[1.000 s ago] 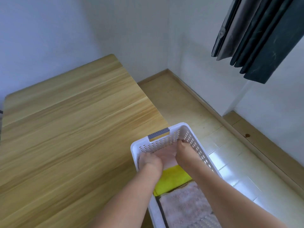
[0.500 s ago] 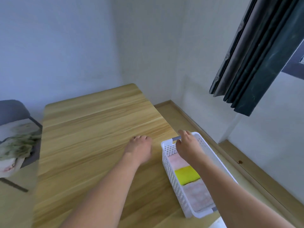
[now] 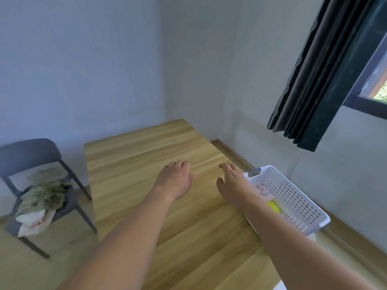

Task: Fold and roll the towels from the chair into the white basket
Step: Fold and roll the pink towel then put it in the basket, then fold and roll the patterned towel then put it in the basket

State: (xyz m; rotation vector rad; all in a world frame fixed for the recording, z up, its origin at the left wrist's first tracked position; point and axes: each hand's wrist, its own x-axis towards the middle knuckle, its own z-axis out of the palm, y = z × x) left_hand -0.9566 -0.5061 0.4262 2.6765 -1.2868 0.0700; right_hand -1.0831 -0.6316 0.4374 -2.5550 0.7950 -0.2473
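Observation:
A white perforated basket [image 3: 297, 203] sits at the table's right edge, with a pink towel [image 3: 262, 191] and a yellow towel [image 3: 273, 206] showing inside it behind my right arm. A grey chair [image 3: 27, 151] stands left of the table with a heap of green-patterned and white towels [image 3: 39, 200] on its seat. My left hand [image 3: 174, 182] hovers over the middle of the wooden table [image 3: 136, 164], fingers loosely curled, holding nothing. My right hand [image 3: 232, 181] is just left of the basket, fingers relaxed and empty.
The table stands in a corner, with walls behind it and to its right. A dark curtain [image 3: 318, 80] hangs beside a window [image 3: 377, 84] at the upper right. Wooden floor shows between the chair and the table.
Both hands came out of the basket and moved left over the table. The view swung up and left, bringing the chair with its towels into sight.

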